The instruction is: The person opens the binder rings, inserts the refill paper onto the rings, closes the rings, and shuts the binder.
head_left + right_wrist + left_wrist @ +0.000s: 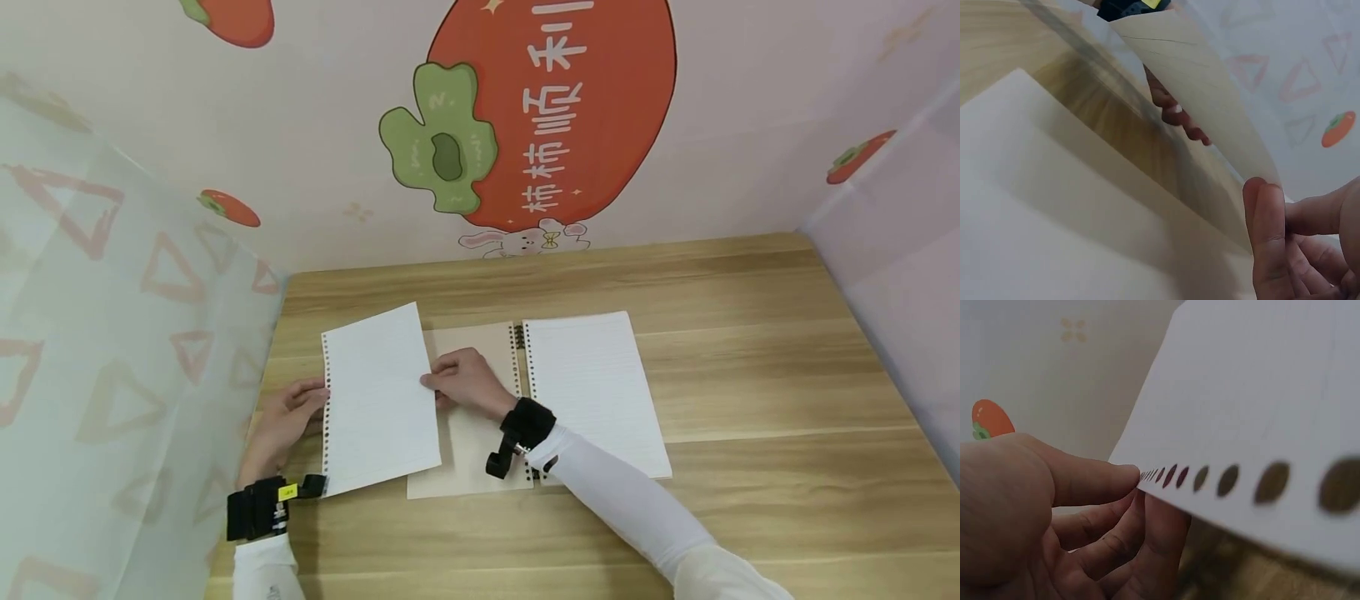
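Raised above the table is a stack or sheet of white lined paper (pixel 378 400) with a row of punched holes along its left edge. My left hand (pixel 288 417) pinches that holed edge between thumb and fingers, seen close in the left wrist view. On the opposite edge my right hand (pixel 468 383) pinches the paper, its thumb and fingertips on either side in the right wrist view. Below and to the right lies an open notebook: a beige cover (pixel 480 467), partly hidden by the paper and right hand, dark ring binding (pixel 520 337), and a lined white page block (pixel 592 383).
The wooden table (pixel 765 400) carries the notebook. A patterned wall (pixel 150 333) stands close by the left hand, and a back wall (pixel 315 125) with persimmon drawings rises behind the table. Another wall (pixel 900 250) borders the right side.
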`<move>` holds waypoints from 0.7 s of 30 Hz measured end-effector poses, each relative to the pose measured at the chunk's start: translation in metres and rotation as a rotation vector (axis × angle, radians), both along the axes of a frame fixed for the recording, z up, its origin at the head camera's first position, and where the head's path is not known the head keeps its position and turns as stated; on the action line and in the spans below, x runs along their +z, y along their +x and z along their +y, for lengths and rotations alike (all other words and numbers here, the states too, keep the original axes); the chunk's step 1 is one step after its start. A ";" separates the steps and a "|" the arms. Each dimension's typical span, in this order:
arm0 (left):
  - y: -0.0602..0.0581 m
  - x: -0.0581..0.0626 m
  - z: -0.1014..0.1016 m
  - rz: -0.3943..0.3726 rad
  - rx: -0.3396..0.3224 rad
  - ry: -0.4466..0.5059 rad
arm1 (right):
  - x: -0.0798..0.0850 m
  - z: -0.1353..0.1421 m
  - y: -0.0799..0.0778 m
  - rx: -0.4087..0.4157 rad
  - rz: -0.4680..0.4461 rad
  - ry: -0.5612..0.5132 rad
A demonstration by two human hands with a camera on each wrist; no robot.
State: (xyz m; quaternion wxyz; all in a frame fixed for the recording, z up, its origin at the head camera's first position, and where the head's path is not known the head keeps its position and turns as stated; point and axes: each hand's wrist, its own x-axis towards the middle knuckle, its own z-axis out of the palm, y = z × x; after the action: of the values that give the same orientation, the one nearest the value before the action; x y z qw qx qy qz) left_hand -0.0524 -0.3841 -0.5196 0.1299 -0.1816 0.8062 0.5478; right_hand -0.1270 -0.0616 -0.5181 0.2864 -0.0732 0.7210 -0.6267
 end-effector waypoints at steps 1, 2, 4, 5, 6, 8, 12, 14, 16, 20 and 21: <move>-0.001 0.000 0.002 -0.004 0.002 0.010 | 0.000 0.005 -0.001 0.004 0.004 -0.004; -0.001 0.000 0.005 -0.005 0.000 0.021 | -0.001 0.010 -0.002 0.009 0.010 -0.006; -0.003 -0.001 0.009 -0.015 -0.007 0.037 | -0.001 0.020 -0.004 0.021 0.021 -0.008; -0.003 -0.002 0.012 -0.019 -0.017 0.048 | -0.002 0.025 -0.005 0.025 0.026 -0.008; -0.004 -0.002 0.014 -0.022 -0.028 0.058 | -0.003 0.030 -0.006 0.027 0.032 -0.005; -0.005 -0.004 0.020 -0.023 -0.043 0.075 | -0.004 0.039 -0.006 0.027 0.043 -0.001; -0.006 -0.005 0.037 -0.020 -0.067 0.089 | -0.004 0.058 -0.005 0.021 0.087 0.002; -0.007 -0.005 0.047 -0.015 -0.062 0.097 | -0.003 0.067 -0.004 0.019 0.101 -0.001; -0.008 -0.006 0.058 -0.004 -0.063 0.102 | -0.003 0.077 -0.004 0.014 0.111 -0.003; -0.010 -0.007 0.078 0.035 -0.074 0.118 | -0.004 0.098 -0.004 0.003 0.114 -0.012; -0.010 -0.006 0.084 0.046 -0.081 0.120 | -0.004 0.103 -0.004 0.002 0.113 -0.015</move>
State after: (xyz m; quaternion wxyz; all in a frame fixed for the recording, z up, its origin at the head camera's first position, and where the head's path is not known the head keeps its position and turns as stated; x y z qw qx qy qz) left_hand -0.0621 -0.3006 -0.5259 0.1442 -0.1281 0.7813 0.5936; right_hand -0.1311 0.0417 -0.5217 0.2454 -0.1113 0.7311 -0.6268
